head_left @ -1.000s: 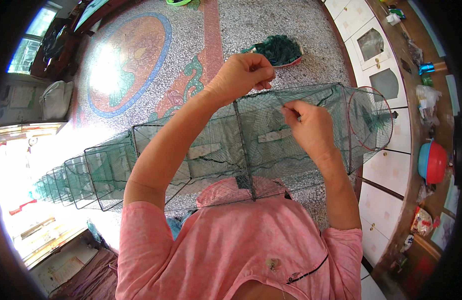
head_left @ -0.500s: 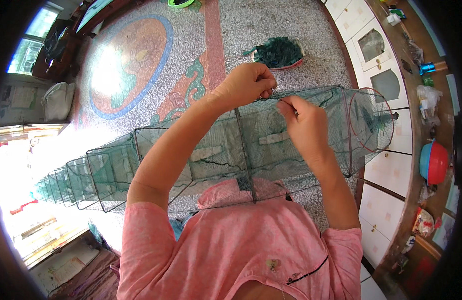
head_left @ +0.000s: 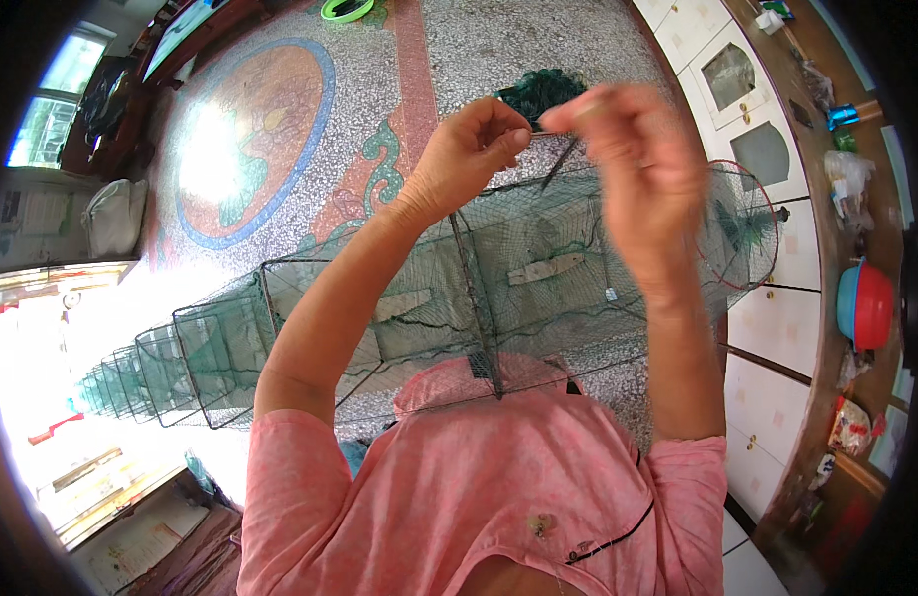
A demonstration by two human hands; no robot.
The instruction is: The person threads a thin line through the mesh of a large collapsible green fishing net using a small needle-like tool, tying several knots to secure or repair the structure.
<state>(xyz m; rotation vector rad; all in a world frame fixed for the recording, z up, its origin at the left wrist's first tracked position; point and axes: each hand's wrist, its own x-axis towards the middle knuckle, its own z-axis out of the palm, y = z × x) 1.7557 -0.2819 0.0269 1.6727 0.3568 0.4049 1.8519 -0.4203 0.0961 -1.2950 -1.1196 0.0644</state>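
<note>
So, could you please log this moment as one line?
left hand: raised near net, grip unclear; right hand: blurred, beside left; net: spread crosswise; green bundle: beyond hands

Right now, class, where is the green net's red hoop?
In the head view, the red hoop is on the right, at the right end of the green net, near the white cabinet doors.

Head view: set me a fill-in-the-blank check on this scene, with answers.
The blurred bare hand is the person's ____ one.
The long green mesh net tapers in the picture toward its ____ end.
The person's short-sleeved shirt is ____.
The tangled stringy heap is dark ____.
Answers: right; left; pink; green.
</note>
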